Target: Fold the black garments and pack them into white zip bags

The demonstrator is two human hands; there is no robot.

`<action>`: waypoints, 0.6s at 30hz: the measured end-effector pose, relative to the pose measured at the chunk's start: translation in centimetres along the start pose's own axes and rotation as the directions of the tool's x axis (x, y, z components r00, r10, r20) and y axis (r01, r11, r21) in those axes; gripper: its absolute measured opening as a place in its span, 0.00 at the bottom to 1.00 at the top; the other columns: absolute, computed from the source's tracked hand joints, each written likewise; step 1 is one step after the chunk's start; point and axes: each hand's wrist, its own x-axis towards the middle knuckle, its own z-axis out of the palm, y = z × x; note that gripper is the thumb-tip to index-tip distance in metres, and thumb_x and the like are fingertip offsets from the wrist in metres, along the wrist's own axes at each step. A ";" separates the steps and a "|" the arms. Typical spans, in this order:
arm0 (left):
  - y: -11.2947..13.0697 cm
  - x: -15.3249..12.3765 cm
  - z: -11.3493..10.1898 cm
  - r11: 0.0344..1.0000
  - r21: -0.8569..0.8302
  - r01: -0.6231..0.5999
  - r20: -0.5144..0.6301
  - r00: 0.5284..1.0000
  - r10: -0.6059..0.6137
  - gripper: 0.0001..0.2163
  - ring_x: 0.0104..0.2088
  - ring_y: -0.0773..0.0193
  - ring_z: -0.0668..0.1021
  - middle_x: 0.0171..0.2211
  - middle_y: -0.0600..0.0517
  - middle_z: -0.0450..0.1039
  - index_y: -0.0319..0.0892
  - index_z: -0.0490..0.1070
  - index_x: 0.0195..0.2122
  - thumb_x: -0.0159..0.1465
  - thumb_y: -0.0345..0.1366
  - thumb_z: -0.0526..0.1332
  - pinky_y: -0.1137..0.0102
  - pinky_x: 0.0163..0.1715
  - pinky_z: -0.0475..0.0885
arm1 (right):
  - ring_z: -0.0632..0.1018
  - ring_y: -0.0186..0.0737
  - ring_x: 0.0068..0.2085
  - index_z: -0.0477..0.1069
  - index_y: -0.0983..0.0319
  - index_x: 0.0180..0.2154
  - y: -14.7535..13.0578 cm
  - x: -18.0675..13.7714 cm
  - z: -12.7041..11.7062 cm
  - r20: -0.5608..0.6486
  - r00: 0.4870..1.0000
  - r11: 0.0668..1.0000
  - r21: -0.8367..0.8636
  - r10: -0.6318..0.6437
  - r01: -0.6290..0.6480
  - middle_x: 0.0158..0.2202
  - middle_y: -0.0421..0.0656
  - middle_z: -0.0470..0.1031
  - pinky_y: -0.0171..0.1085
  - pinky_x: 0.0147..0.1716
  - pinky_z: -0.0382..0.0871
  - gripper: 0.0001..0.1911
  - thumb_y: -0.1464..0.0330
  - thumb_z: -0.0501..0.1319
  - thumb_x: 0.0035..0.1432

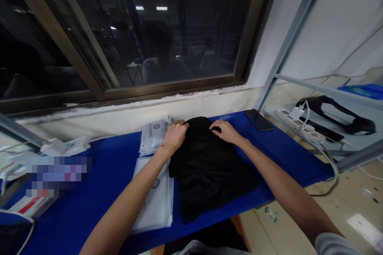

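Note:
A black cloth garment (pixel 209 179) lies spread over the blue table top, its far end near the wall below the window. Dark folds make its exact kind hard to tell. My left hand (pixel 176 135) grips its far left edge with bent fingers. At the far right edge, the thumb and fingers of my right hand (pixel 226 130) pinch the same fabric. Beside my left wrist is a printed plastic packet (pixel 152 135). A larger pale plastic bag (pixel 158 203) lies flat under my left forearm, along the garment's left side.
A dark phone (pixel 259 119) rests at the table's back right. On the shelf to the right are a power strip (pixel 299 123) with cables and a black strap-like object (pixel 341 113). White plugs and boxes (pixel 66 146) occupy the left end. A metal post (pixel 295 36) rises at right.

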 end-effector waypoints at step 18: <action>0.2 -0.8 -6.8 0.302 -0.892 -0.337 -0.297 0.939 0.173 0.08 0.39 0.61 0.77 0.37 0.49 0.74 0.40 0.74 0.27 0.52 0.21 0.59 0.68 0.41 0.70 | 0.77 0.42 0.44 0.75 0.62 0.47 -3.1 -0.2 -2.4 0.301 0.953 0.591 0.761 0.041 -0.266 0.39 0.44 0.76 0.43 0.50 0.69 0.24 0.58 0.73 0.51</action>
